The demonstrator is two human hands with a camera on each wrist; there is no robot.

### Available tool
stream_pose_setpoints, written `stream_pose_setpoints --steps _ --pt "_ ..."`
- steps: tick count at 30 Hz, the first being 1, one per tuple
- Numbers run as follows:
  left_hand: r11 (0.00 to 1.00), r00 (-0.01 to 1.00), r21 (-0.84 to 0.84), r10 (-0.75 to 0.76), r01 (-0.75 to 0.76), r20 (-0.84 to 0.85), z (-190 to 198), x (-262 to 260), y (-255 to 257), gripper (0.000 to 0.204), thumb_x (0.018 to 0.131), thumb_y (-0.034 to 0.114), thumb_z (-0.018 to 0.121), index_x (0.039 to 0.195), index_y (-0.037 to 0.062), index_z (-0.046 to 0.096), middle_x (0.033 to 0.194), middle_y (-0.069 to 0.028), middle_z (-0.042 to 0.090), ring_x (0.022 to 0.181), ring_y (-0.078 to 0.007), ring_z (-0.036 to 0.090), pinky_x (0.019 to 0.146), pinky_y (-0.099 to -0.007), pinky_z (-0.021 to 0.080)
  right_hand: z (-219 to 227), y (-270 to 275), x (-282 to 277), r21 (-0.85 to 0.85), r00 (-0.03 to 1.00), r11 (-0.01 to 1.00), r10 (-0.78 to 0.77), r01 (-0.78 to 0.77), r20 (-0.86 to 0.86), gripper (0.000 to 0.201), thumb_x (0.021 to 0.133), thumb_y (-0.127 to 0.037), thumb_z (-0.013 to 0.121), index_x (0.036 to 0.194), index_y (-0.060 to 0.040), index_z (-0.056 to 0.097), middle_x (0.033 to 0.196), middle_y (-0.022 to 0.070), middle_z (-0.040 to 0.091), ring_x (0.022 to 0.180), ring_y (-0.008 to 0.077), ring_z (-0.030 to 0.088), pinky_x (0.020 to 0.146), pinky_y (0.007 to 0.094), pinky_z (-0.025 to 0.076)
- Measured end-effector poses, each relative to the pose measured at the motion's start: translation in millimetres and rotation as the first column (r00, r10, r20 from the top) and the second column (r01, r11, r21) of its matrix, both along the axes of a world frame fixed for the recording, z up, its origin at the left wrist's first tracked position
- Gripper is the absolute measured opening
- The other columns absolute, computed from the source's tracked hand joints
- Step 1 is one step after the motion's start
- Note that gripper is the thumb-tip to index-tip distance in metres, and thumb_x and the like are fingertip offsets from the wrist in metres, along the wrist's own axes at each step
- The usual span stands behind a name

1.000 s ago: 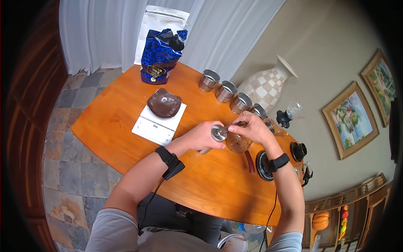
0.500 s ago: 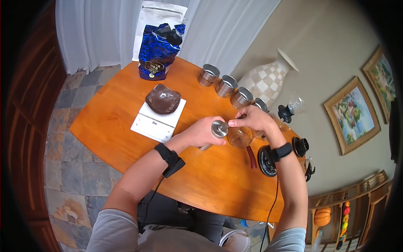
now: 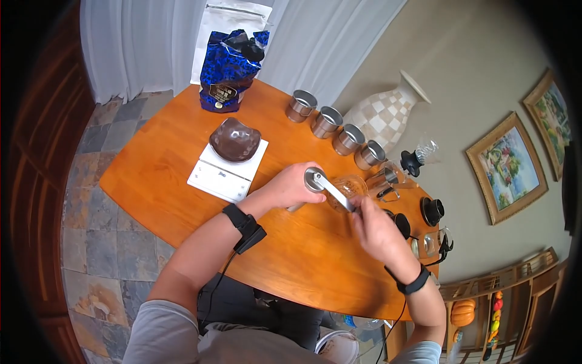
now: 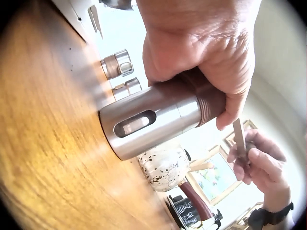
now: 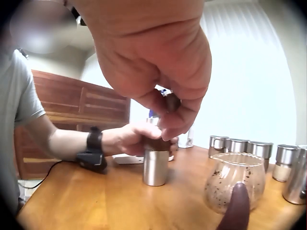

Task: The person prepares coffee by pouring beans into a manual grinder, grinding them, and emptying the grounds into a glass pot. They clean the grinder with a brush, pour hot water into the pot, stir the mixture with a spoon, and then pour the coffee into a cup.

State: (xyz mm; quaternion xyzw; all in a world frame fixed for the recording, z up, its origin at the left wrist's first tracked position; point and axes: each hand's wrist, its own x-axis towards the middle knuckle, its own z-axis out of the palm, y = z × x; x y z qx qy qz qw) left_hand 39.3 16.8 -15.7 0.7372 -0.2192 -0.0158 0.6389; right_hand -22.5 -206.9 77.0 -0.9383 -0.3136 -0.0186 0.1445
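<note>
Four metal cups (image 3: 348, 144), one grinder (image 3: 313, 179), one glass pot (image 3: 347, 193)

One steel grinder stands upright on the worktop (image 3: 273, 261), around its middle. The left hand (image 3: 294, 185) is wrapped around its upper part. The right hand (image 3: 381, 233) is apart from the left one and pinches the knob (image 5: 171, 101) of the single crank (image 3: 335, 193). Through the one window (image 4: 135, 123) something pale shows; I cannot tell what. Beside the grinder, the pot has many dark specks on its glass; if they are inside, I cannot tell. Four cups make a row along the far right edge, with one metal pitcher (image 3: 382, 178) after them. Two bags, one blue (image 3: 227, 76) and one white (image 3: 233, 12), stand at the far left corner. Near them, one brown bowl (image 3: 235, 141) sits on one white scale (image 3: 221, 183).
</note>
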Motion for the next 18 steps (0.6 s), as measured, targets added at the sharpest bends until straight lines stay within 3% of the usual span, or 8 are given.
stream_pose_setpoints --steps 3,6,8,10,13,15,17,18 --pt "0.999 1.0 -0.037 0.015 -0.014 0.019 -3 1 -2 0.035 0.069 0.018 0.079 0.094 0.0024 0.061 0.086 -0.0104 0.068 0.078 -0.0226 0.065 0.074 -0.0327 0.051 4 18 -30 -0.114 0.997 0.991 0.072 -0.075 -0.034 0.028 0.096 -0.016 0.053 0.114 0.0021 0.041 0.087 0.027 0.06 0.071 0.0426 0.063 0.059 0.0487 0.052" --pt "0.999 0.997 -0.013 0.037 -0.036 0.074 -7 4 -3 0.038 0.069 0.017 0.081 0.096 0.003 0.059 0.084 -0.0066 0.065 0.078 -0.0146 0.061 0.073 -0.0301 0.05 6 39 -41 -0.235 0.991 0.963 0.132 -0.13 -0.005 0.027 0.097 -0.02 0.052 0.108 0.0029 0.044 0.079 0.0231 0.061 0.063 0.0377 0.064 0.053 0.045 0.051" --pt "0.999 0.997 0.003 0.048 -0.048 0.068 -7 3 -4 0.039 0.069 0.017 0.082 0.097 0.0029 0.059 0.084 -0.0065 0.065 0.079 -0.0145 0.061 0.074 -0.03 0.049 12 61 -40 -0.371 0.958 0.897 0.279 -0.238 0.06 0.026 0.098 -0.023 0.051 0.101 0.0023 0.047 0.071 0.0182 0.06 0.056 0.0318 0.064 0.047 0.0402 0.049" --pt "0.998 0.996 0.017 0.065 -0.067 0.062 -6 3 -2 0.04 0.068 0.018 0.082 0.097 0.0028 0.059 0.085 -0.0063 0.064 0.08 -0.0143 0.061 0.074 -0.03 0.049 10 81 -32 -0.355 0.941 0.89 0.331 -0.286 0.071 0.028 0.096 -0.026 0.054 0.099 0.0018 0.048 0.071 0.017 0.059 0.057 0.0319 0.064 0.048 0.0398 0.049" --pt "0.999 0.998 -0.043 0.012 -0.01 0.053 -6 2 3 0.036 0.071 0.018 0.079 0.097 0.0022 0.06 0.09 -0.0106 0.066 0.083 -0.0234 0.063 0.076 -0.0336 0.049 2 109 -13 -0.306 0.881 0.874 0.441 -0.378 0.171 0.03 0.094 -0.028 0.058 0.094 0.001 0.051 0.069 0.0151 0.058 0.059 0.0318 0.063 0.051 0.0392 0.048" --pt "0.961 0.974 -0.165 -0.21 0.222 0.087 -7 -1 11 0.039 0.076 0.017 0.075 0.107 0.0044 0.057 0.109 -0.0104 0.064 0.097 -0.0201 0.059 0.086 -0.0324 0.047 -2 127 5 -0.274 0.827 0.861 0.496 -0.429 0.264 0.03 0.093 -0.028 0.059 0.091 0.0006 0.052 0.069 0.0144 0.059 0.06 0.0317 0.063 0.052 0.039 0.048" --pt "0.925 0.976 -0.32 -0.17 0.207 0.138 -42 7 1 0.038 0.084 0.017 0.069 0.116 0.0068 0.052 0.121 -0.0081 0.056 0.109 -0.0171 0.052 0.096 -0.0315 0.042 -3 144 25 -0.269 0.766 0.872 0.488 -0.409 0.418 0.026 0.091 -0.027 0.06 0.088 -0.0016 0.054 0.068 0.0144 0.059 0.064 0.0316 0.064 0.057 0.0418 0.049" --pt "0.97 0.952 -0.192 -0.089 0.15 0.294 -58 22 -2 0.039 0.086 0.017 0.067 0.12 0.0069 0.051 0.124 -0.0078 0.053 0.114 -0.0169 0.049 0.099 -0.0313 0.04 -4 151 37 -0.267 0.765 0.871 0.49 -0.412 0.418 0.026 0.091 -0.027 0.06 0.088 -0.0016 0.054 0.068 0.0144 0.059 0.064 0.0316 0.064 0.057 0.0418 0.049"
